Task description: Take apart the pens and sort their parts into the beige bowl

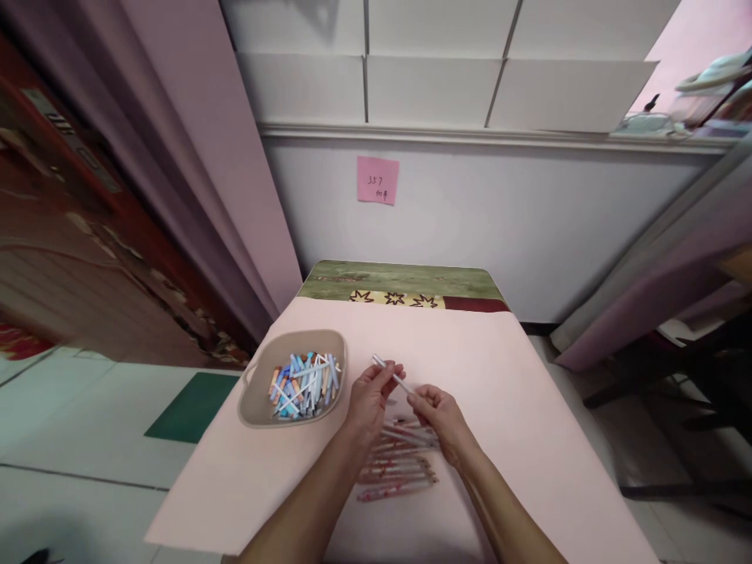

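Both of my hands grip one thin white pen (pixel 392 374) above the pink table cover (pixel 529 407). My left hand (pixel 371 395) pinches the pen near its far end, fingers closed round it. My right hand (pixel 439 415) pinches the near end, fingers curled. Under my hands lies a row of several pink-patterned pens (pixel 395 466), side by side on the cover. To the left stands a beige oval basket (pixel 254 395) holding several blue, white and orange pens.
The table stands against a white wall with a pink sticky note (pixel 377 179). A green patterned cloth (pixel 405 282) shows at the table's far edge. A curtain and a dark wooden door are at the left, chair legs at the right, a green mat (pixel 191 407) on the floor.
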A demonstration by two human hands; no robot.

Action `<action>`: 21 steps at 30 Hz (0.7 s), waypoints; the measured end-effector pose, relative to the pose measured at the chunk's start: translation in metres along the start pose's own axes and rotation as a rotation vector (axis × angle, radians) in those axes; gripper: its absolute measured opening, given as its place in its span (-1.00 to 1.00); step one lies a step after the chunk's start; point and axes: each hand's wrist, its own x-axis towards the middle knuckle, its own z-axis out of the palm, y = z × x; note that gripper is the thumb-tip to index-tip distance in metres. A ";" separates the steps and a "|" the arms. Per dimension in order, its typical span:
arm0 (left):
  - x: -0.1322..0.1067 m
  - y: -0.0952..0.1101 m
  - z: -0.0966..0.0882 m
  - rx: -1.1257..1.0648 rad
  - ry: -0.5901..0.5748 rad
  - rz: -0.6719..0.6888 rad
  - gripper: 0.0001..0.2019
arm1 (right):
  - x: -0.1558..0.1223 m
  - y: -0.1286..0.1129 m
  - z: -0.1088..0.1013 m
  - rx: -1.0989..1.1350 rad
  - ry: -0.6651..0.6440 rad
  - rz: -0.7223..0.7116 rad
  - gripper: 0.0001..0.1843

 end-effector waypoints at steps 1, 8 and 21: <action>0.000 0.000 0.000 -0.006 0.005 0.008 -0.77 | -0.001 -0.001 0.000 0.018 0.026 -0.042 -0.50; 0.001 -0.004 -0.001 -0.009 -0.019 -0.005 -0.78 | -0.001 0.001 0.002 0.009 -0.023 0.143 -0.42; 0.000 -0.003 0.001 -0.034 0.016 0.007 -0.82 | -0.003 -0.003 0.001 0.015 0.012 -0.007 -0.60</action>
